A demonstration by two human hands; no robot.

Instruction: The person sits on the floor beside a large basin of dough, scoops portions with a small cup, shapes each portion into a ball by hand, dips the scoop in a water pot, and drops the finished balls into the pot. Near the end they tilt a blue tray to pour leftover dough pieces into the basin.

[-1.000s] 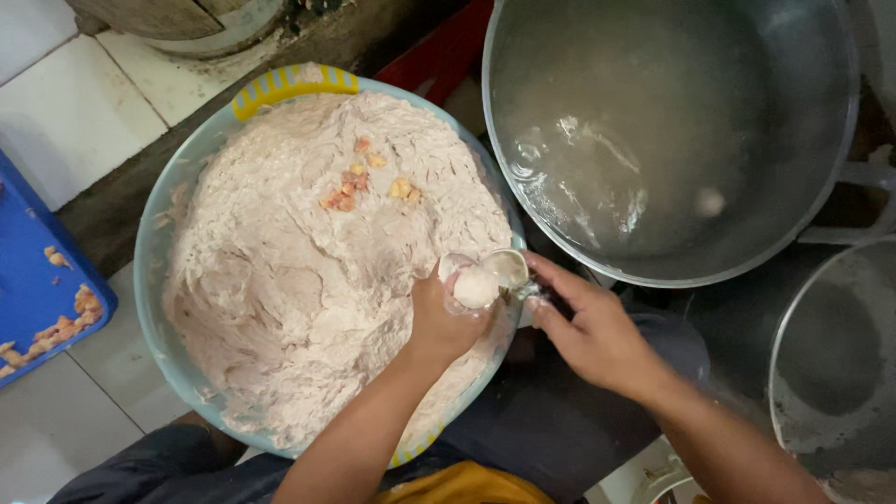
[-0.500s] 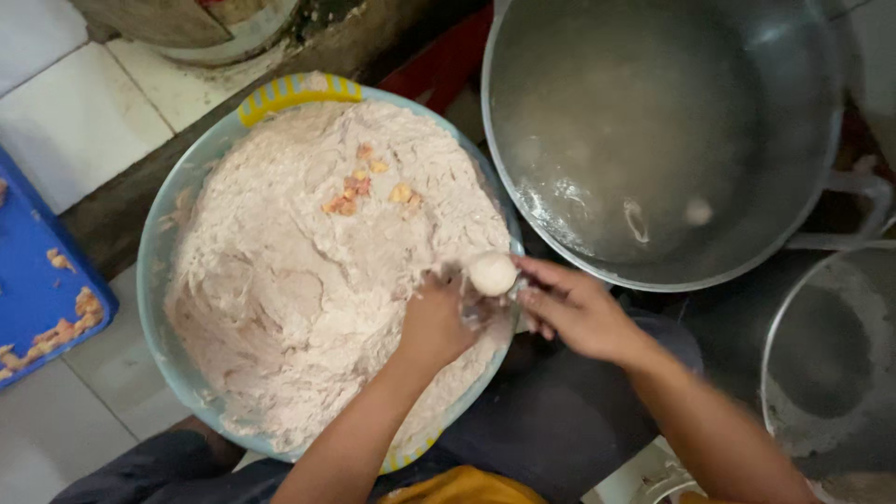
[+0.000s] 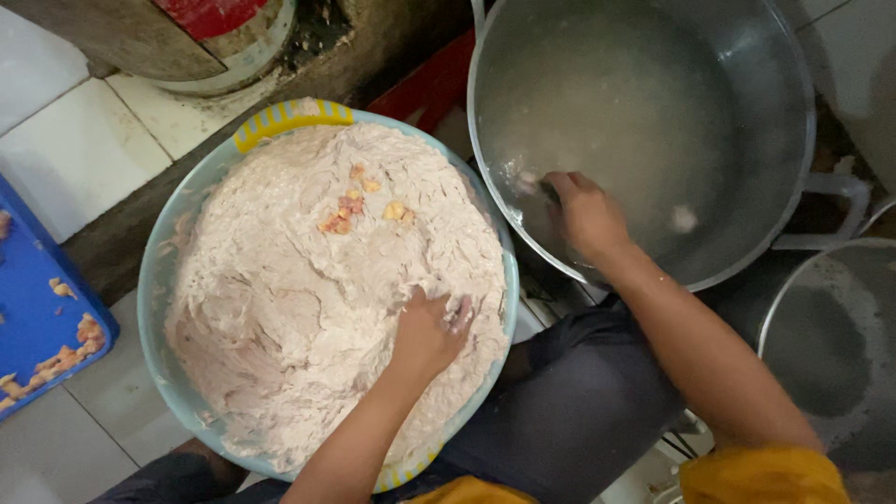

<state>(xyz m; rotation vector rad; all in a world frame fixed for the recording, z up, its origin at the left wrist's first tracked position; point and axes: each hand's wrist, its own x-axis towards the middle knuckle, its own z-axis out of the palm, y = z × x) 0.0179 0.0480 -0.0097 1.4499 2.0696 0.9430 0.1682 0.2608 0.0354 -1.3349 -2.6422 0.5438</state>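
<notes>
White floor tiles (image 3: 56,159) lie at the left under 2 big vessels. Largest is the steel pot (image 3: 803,121) at upper right, holding cloudy water with 1 small pale ball (image 3: 683,218) afloat. Next comes the pale blue basin (image 3: 154,280) with yellow handles, heaped with pinkish paste (image 3: 308,308) and a few orange bits (image 3: 341,215) near the top. A blue tray (image 3: 37,308) sits at the left edge, and a second pot (image 3: 821,345) at lower right.

The right hand (image 3: 586,217) reaches over the steel pot's near rim, palm down, fingers curled at the water; something thin seems to lie under them, perhaps a spoon, but I cannot tell whether it grips anything. The left hand (image 3: 429,331) is sunk in the paste at the basin's right side, fingers bent and closing on a handful, wrist low.

Done well, I judge, the squeeze wants an even handful, and any release should be close to the water to avoid splashing.
</notes>
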